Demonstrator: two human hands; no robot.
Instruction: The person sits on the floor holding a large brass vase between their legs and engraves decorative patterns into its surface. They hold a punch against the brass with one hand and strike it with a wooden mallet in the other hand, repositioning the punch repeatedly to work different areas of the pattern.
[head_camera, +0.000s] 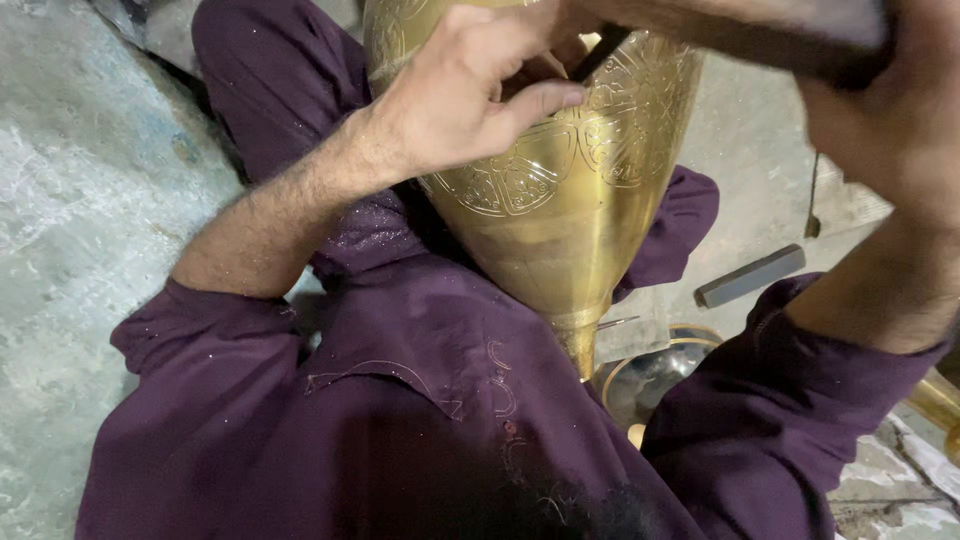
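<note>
Engraved golden brass vase (560, 190) was laid tilted across lap, foot toward camera. Thin dark chisel (600, 52) was pinched by left hand (460, 90) against vase wall. Dark wooden mallet (770, 30), probably, was clenched in right hand (900, 110). Risk judged: chisel skidding on curved brass, pattern scarred, thumb struck.

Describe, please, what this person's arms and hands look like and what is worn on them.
Both hands are bare, with no gloves, rings or watch in view. The left hand shows short, plain fingernails, and its forearm is bare and hairy. The right hand is close to the camera and blurred. Dark purple sleeves are pushed up on both arms, flecked with fine glittering specks.
</note>
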